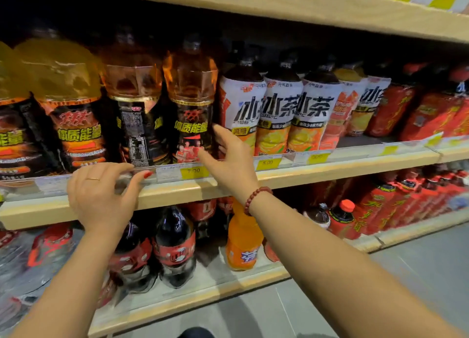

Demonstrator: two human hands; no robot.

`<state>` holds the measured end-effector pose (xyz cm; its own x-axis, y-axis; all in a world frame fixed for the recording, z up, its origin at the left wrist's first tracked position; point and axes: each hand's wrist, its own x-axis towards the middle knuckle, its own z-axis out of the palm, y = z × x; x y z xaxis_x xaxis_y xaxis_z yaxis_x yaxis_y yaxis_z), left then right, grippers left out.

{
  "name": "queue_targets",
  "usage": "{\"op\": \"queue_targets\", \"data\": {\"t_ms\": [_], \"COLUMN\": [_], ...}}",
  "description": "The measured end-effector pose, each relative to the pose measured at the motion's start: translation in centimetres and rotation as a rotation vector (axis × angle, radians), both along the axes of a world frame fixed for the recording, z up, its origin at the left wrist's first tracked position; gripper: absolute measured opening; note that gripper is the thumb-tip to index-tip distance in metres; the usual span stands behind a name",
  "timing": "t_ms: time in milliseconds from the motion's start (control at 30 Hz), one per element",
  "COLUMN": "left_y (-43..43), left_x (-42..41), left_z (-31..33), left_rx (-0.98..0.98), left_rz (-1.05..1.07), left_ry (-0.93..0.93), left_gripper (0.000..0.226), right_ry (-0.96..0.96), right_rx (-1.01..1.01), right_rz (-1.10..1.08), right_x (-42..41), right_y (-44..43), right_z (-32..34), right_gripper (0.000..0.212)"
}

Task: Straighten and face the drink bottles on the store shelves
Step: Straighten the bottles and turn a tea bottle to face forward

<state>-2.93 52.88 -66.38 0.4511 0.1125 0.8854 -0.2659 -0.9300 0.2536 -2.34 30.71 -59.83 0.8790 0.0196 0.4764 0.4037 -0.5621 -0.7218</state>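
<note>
Currently, your right hand [229, 157] is spread at the lower label of an amber energy-drink bottle [191, 104] on the middle shelf [330, 164], with thumb and fingertips at the bottle's right side but not closed around it; whether they touch the film cannot be confirmed. Your left hand [97, 193] is also spread and holds nothing, hovering at the shelf's front edge below the neighbouring bottle [135, 109], whose label shows its printed data panel instead of its front face. That bottle is judged to be the one needing rotation. Treat these bottles as heavy: they are large, full to the shoulder, and will resist a one-finger nudge. The plastic wall is stiff where liquid backs it, yet the label is glossy film and likely to slip under dry fingers. Take hold low on the labelled body, thumb on one side and fingers on the other, and twist about the upright axis while the base stays on the shelf. Avoid gripping at the neck; the upper shelf board leaves little room there, and leverage from the top could tip the bottle into its neighbours. The iced-tea bottles [279, 114] stand just beside on the right, packed shoulder to shoulder, so keep the turn in place and do not drag sideways. Price tags [194, 171] sit in the rail along the shelf lip; keep your knuckles clear of them.
</note>
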Motion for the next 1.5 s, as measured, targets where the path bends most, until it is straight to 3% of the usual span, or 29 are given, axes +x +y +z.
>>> {"op": "queue_targets", "data": {"t_ms": [100, 233, 367, 533, 700, 933, 1233, 1500], "left_y": [0.1, -2.8, -8.9, -19.9, -29.6, -35.9, -36.3, -36.2], "left_x": [0.2, -0.4, -1.4, -3.5, -5.5, -5.9, -5.6, -2.5], "left_z": [-0.2, -0.8, -2.6, -6.2, -11.5, -14.7, -15.0, -14.4], "left_rx": [-0.069, -0.267, -0.171, 0.116, 0.182, 0.185, 0.131, 0.007], "left_rz": [-0.069, -0.195, -0.162, -0.143, -0.149, -0.01, 0.131, 0.038], "left_ry": [0.065, 0.175, 0.144, 0.108, 0.309, 0.648, 0.809, 0.948], "left_gripper": [0.039, 0.049, 0.037, 0.038, 0.043, 0.056, 0.076, 0.101], "right_ry": [-0.166, -0.264, -0.305, -0.118, -0.046, 0.045, -0.037, -0.055], "right_rx": [-0.089, -0.258, -0.387, -0.506, -0.507, -0.429, -0.493, -0.502], "right_rz": [0.035, 0.047, 0.011, 0.01, 0.049, 0.128, 0.231, 0.187], "right_x": [-1.3, -3.2, -4.6, -4.6, -2.9, -1.1, -0.8, -1.3], "right_y": [-2.6, -9.4, -18.7, -29.6, -36.3, -38.5, -36.4, -33.3], "right_z": [-0.2, -2.3, -6.8, -13.4, -18.8, -21.1, -22.4, -22.9], "right_gripper": [0.04, 0.03, 0.028, 0.038, 0.047, 0.061, 0.062, 0.067]}}
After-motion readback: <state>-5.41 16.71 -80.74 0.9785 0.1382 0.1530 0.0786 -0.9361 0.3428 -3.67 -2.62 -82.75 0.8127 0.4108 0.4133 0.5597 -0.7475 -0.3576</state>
